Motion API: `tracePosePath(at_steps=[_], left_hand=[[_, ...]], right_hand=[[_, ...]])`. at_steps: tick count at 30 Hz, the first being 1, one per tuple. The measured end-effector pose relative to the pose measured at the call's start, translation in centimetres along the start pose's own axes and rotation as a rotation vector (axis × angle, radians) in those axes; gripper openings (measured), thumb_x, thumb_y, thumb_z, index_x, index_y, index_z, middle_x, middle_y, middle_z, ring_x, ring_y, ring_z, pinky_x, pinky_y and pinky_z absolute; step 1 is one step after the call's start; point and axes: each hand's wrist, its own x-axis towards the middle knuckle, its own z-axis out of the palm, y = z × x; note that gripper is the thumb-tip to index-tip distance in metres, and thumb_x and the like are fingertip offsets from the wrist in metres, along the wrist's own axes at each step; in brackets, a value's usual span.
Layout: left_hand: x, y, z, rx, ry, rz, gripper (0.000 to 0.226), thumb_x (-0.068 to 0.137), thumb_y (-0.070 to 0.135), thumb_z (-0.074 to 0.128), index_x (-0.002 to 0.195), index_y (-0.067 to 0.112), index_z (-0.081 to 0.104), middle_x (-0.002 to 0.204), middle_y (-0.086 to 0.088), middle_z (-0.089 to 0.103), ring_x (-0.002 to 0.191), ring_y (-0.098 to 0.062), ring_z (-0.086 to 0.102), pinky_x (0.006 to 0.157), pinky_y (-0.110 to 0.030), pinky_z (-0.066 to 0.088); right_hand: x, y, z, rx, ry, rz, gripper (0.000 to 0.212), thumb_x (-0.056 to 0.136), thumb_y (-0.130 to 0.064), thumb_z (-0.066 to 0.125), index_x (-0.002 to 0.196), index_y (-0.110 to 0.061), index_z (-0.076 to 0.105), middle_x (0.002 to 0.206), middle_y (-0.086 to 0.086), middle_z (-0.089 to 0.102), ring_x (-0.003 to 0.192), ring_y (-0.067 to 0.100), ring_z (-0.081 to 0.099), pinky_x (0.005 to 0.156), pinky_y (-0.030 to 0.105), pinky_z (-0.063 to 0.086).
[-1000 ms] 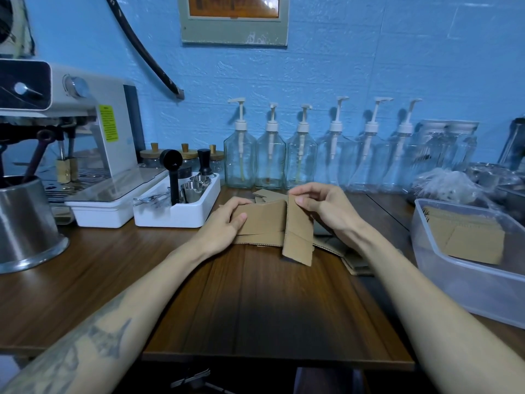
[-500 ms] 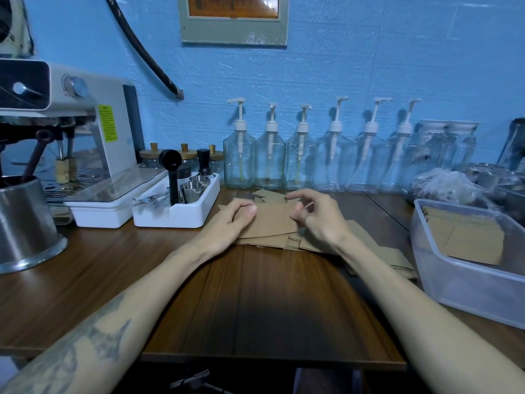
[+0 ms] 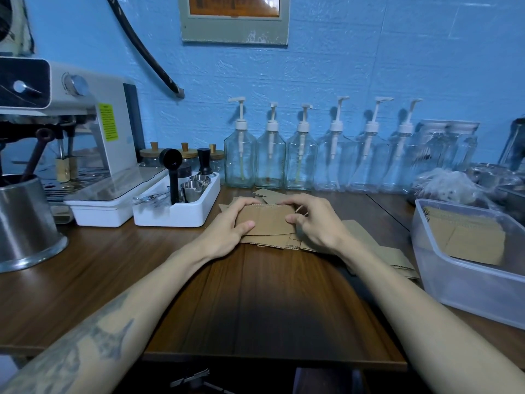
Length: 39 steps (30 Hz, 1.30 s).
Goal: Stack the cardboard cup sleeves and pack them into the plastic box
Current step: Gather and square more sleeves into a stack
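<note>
A small stack of flat brown cardboard cup sleeves (image 3: 268, 220) lies on the wooden table in the middle. My left hand (image 3: 227, 227) grips its left end and my right hand (image 3: 315, 226) grips its right end, thumbs on top of the upper sleeve. More loose sleeves (image 3: 377, 254) spread out on the table under and to the right of my right wrist. The clear plastic box (image 3: 466, 282) stands at the right edge and holds several sleeves (image 3: 466, 240) lying flat inside.
A white tool tray (image 3: 176, 214) and an espresso machine (image 3: 79, 132) stand to the left, with a steel jug (image 3: 25, 223) at the far left. A row of glass pump bottles (image 3: 301, 160) lines the blue wall. Bags and metal containers (image 3: 454, 189) sit behind the box.
My right hand laid the upright sleeve flat onto the stack. Both hands then closed in on the ends of the stack and squared it.
</note>
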Motion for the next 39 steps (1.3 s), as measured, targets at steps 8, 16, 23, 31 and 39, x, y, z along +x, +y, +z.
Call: tracePosePath(at_steps=[8,16,23,31,39], left_hand=[[-0.1,0.2,-0.2,-0.063,0.029,-0.023,0.034,0.098,0.014,0.057,0.127,0.03,0.049,0.117,0.014,0.057,0.11,-0.005,0.054,0.097,-0.03,0.045],[0.0,0.0,-0.4,-0.057,0.024,-0.091,0.033,0.099,0.019,0.055,0.126,0.035,0.047,0.116,0.009,0.057,0.11,-0.017,0.054,0.1,-0.042,0.046],[-0.2,0.0,-0.3,-0.046,-0.005,-0.085,0.039,0.1,0.019,0.053,0.132,0.041,0.044,0.123,0.011,0.054,0.112,-0.01,0.052,0.103,-0.038,0.044],[-0.2,0.2,0.0,-0.046,-0.001,-0.142,0.03,0.102,0.025,0.049,0.127,0.036,0.036,0.11,0.003,0.054,0.106,-0.02,0.054,0.092,-0.033,0.045],[-0.5,0.6,0.1,-0.107,-0.068,-0.169,0.053,0.078,0.077,0.053,0.117,0.047,0.034,0.118,0.008,0.054,0.107,-0.008,0.058,0.096,-0.035,0.048]], right_hand=[[-0.7,0.7,-2.9,-0.094,-0.167,0.0,0.056,0.086,-0.025,0.074,0.137,-0.037,0.054,0.112,-0.01,0.064,0.1,0.006,0.06,0.093,0.029,0.048],[-1.5,2.2,-4.3,-0.338,-0.396,0.248,0.089,0.056,-0.08,0.072,0.126,-0.027,0.062,0.116,-0.007,0.049,0.113,0.017,0.051,0.103,0.041,0.045],[-1.3,1.0,-3.8,-0.237,-0.317,0.144,0.037,0.065,-0.042,0.088,0.093,-0.027,0.069,0.102,-0.016,0.059,0.101,0.012,0.056,0.092,0.034,0.048],[-0.3,-1.0,-4.4,0.029,-0.065,-0.015,0.026,0.093,-0.009,0.064,0.115,-0.021,0.073,0.096,-0.015,0.061,0.093,0.001,0.055,0.079,0.009,0.037],[-0.4,-4.3,0.3,-0.031,-0.024,-0.232,0.036,0.087,0.0,0.068,0.119,-0.016,0.07,0.097,-0.007,0.061,0.09,-0.009,0.053,0.084,0.003,0.036]])
